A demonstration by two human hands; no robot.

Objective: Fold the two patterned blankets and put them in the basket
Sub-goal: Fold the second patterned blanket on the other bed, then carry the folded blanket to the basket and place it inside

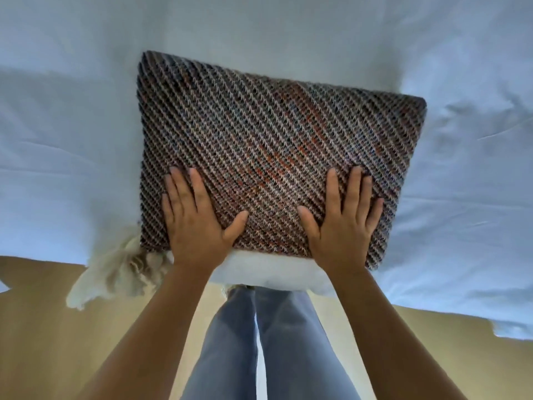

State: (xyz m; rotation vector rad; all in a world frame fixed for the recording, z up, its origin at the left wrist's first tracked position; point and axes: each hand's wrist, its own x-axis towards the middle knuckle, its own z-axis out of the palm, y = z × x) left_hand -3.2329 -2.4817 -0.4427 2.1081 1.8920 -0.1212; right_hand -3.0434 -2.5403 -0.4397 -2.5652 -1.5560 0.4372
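A patterned blanket [268, 145], woven in diagonal dark, cream and orange stripes, lies folded into a thick rectangle on the white bed [72, 134]. Cream fringe [115, 269] spills from its near left corner over the bed's edge. My left hand [196, 223] lies flat on the blanket's near left part, fingers straight and spread. My right hand [343, 217] lies flat on its near right part in the same way. Neither hand grips the cloth. Only this one blanket is in view, and no basket shows.
The white bed sheet [461, 197] spreads wide around the blanket, wrinkled on the right. Its near edge runs just below my wrists. Tan floor [43, 327] lies below, and my legs in light blue jeans [259, 342] stand against the bed.
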